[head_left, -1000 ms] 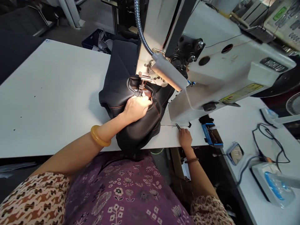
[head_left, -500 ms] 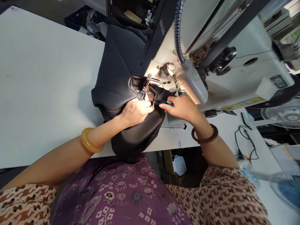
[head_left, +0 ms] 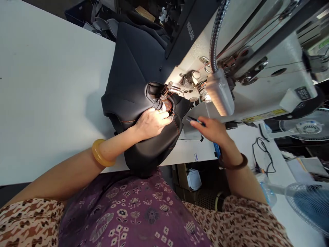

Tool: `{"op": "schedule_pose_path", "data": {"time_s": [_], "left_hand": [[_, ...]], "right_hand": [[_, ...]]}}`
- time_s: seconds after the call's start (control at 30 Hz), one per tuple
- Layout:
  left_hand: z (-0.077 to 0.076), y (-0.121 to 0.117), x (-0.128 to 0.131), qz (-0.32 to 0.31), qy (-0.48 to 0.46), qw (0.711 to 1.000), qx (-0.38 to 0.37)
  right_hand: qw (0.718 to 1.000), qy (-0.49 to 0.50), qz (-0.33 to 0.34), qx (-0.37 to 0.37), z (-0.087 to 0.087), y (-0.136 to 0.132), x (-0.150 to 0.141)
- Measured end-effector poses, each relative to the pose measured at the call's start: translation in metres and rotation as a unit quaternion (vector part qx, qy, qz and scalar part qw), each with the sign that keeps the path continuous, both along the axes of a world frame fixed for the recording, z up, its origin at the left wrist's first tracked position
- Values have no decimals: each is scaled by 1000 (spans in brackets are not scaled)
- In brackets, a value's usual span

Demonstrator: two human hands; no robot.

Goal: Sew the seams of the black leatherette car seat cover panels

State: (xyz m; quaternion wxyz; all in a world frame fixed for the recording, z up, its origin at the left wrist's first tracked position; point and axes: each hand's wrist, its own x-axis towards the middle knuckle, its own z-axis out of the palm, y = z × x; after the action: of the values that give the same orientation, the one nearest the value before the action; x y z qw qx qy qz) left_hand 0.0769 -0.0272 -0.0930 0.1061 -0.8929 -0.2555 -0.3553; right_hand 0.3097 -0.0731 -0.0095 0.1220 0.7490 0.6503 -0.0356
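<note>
Stitched cover (head_left: 133, 75) on work table (head_left: 51, 96), its far end under presser foot (head_left: 167, 92) of sewing machine (head_left: 257, 82), machine to right. Left hand (head_left: 151, 123) on cover, just before foot. Right hand (head_left: 209, 130) right of cover, thread snips (head_left: 195, 120) in fingers. Crate (head_left: 77, 13) behind table; box (head_left: 183, 176) below table's near edge; fan (head_left: 305, 206) far right.

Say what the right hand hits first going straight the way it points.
The right hand with its blue-handled tool would likely meet the black leather piece first, at its edge; depth is unclear.
</note>
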Motion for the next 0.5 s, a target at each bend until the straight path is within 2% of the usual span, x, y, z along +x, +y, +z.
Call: {"op": "schedule_pose_path", "data": {"time_s": [0.1,0.17,0.23,0.3,0.4,0.43,0.5], "left_hand": [[2,-2,1,14,15,999,-38],[3,-3,2,21,29,998,-57],[5,-3,5,23,39,996,-71],[5,-6,4,17,20,996,-80],[-1,-18,-9,-3,-84,992,-94],[-7,-25,-17,12,-134,986,-99],[-22,-44,-35,100,-227,963,-105]], "right_hand": [[994,39,-79,-69,-55,-26,29],[990,48,-94,-90,-91,-40,41],[990,52,-97,-89,-115,-50,47],[991,54,-95,-75,-128,-54,50],[995,59,-62,-49,-130,-55,51],[996,64,-42,-40,-128,-55,50],[997,78,1,-20,-116,-52,46]]}}
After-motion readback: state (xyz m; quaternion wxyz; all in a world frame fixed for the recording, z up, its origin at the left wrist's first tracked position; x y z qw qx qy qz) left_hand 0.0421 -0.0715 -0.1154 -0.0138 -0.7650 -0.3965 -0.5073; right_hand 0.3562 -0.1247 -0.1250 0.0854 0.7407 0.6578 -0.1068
